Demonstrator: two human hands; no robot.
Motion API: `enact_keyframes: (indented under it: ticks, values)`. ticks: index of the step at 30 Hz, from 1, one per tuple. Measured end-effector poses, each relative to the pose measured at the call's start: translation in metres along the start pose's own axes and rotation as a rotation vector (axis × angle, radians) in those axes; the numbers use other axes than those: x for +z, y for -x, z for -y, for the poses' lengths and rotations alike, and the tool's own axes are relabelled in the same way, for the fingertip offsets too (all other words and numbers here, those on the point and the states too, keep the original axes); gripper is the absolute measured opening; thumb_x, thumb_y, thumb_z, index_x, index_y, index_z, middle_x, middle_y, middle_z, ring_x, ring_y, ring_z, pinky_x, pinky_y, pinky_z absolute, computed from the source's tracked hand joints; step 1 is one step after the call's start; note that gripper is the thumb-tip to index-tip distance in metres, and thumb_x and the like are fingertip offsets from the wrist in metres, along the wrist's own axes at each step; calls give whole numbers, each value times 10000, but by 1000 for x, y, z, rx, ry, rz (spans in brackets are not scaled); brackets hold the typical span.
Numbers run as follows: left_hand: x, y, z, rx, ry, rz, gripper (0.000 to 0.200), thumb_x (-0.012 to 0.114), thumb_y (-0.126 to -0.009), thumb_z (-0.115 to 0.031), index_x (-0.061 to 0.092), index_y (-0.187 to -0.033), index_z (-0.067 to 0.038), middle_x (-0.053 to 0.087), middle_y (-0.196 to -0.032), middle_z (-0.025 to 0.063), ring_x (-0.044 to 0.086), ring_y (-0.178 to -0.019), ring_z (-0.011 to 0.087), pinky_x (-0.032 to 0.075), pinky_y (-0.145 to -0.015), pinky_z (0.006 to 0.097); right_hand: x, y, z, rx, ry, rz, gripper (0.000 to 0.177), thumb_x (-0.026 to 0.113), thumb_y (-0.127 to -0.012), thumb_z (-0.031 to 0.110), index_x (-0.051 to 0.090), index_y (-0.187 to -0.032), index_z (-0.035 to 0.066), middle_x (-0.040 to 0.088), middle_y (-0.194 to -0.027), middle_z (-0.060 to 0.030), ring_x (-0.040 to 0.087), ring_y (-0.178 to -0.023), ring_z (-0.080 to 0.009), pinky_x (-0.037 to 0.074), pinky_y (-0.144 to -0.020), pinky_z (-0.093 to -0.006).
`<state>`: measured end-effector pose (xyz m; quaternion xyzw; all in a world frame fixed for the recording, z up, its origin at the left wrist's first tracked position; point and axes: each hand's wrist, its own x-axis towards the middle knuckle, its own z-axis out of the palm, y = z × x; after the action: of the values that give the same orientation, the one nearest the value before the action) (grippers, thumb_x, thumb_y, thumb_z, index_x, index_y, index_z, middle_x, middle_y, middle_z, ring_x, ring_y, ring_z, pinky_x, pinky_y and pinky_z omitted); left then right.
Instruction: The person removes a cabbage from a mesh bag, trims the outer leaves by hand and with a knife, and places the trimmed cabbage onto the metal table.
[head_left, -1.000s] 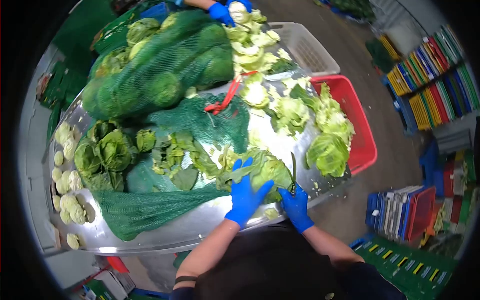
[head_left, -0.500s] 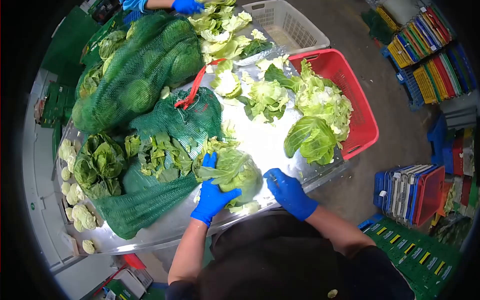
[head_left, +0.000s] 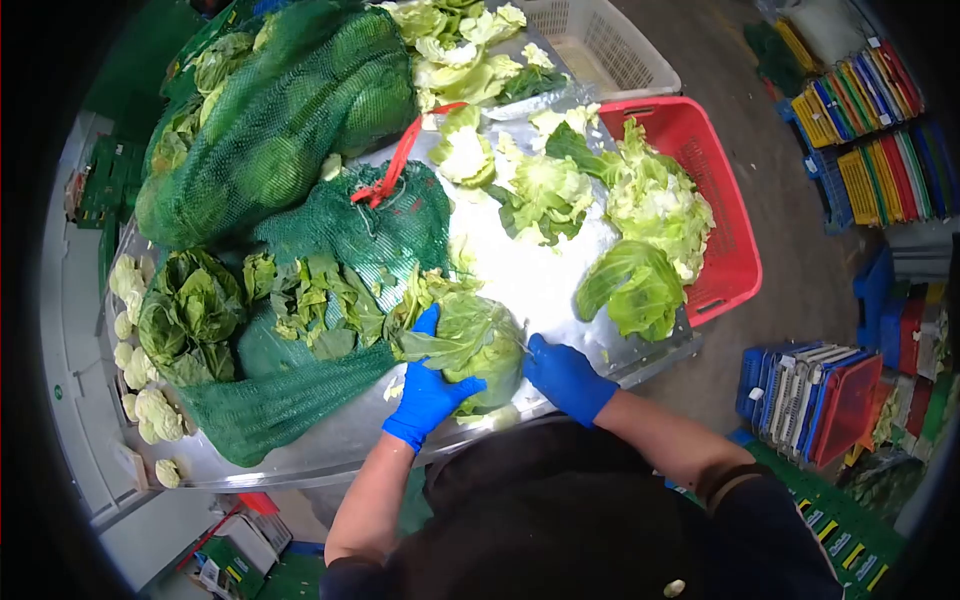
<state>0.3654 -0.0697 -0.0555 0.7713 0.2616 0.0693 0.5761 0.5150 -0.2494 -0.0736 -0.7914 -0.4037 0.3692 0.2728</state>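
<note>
My left hand (head_left: 428,398), in a blue glove, grips a green cabbage (head_left: 488,345) from its left side, thumb and fingers apart around it. Loose outer leaves droop over the cabbage's top left. Just right of the cabbage is my right hand (head_left: 568,382), also gloved in blue, with its fingers curled closed. A thin sliver shows at its fingertips, too small to name. Behind the cabbage lies a green net sack (head_left: 400,215) with a red tie (head_left: 400,160). Trimmed leaves (head_left: 330,305) rest on the netting to the left.
A full net sack of cabbages (head_left: 270,130) lies at the back left. Loose cabbages (head_left: 190,310) and stump pieces (head_left: 160,415) sit along the left side. Leaves pile over a red crate (head_left: 735,220) at right, with a pale crate (head_left: 640,60) behind. Stacked crates (head_left: 815,400) stand beyond the table.
My right hand has moved slightly left, closer to the cabbage, and its fingers look more closed. The left hand keeps its grip. The view has shifted, and the co-worker's gloved hand has left the frame.
</note>
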Motion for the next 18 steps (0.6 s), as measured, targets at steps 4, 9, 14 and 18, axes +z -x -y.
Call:
enact_keyframes:
  ticks: [4,9,14,18]
  values:
    - [-5,-7,0,-7,-84,40,1096,879,-607,-225,227,-1460,-9,239,-1507,125,304,-1357,248,266,-1128,378,-4,-4,7,35,75,-12,168,490,-882,174,475,-957,25,578,-767,-212,607,-741,-381,482,-658,-475]
    - [1,-13,-13,-56,-117,34,1083,888,-602,-179,240,-1451,3,334,-1457,145,418,-1280,251,339,-1087,381,4,-28,-4,116,165,3,203,431,-940,182,526,-1003,13,624,-805,-208,615,-812,-385,485,-716,-464]
    - [7,0,4,8,177,-24,1140,908,-552,-234,239,-1437,24,357,-1433,156,388,-1301,275,311,-1099,372,26,-24,-34,18,-46,-77,301,444,-948,216,549,-1180,55,648,-863,-201,624,-829,-368,491,-755,-439]
    - [15,10,-25,62,287,11,1187,899,-565,-217,160,-1466,5,300,-1459,151,320,-1340,250,284,-1113,370,-12,3,-15,59,-82,-93,376,494,-899,202,528,-1251,74,649,-821,-175,630,-769,-348,497,-700,-439]
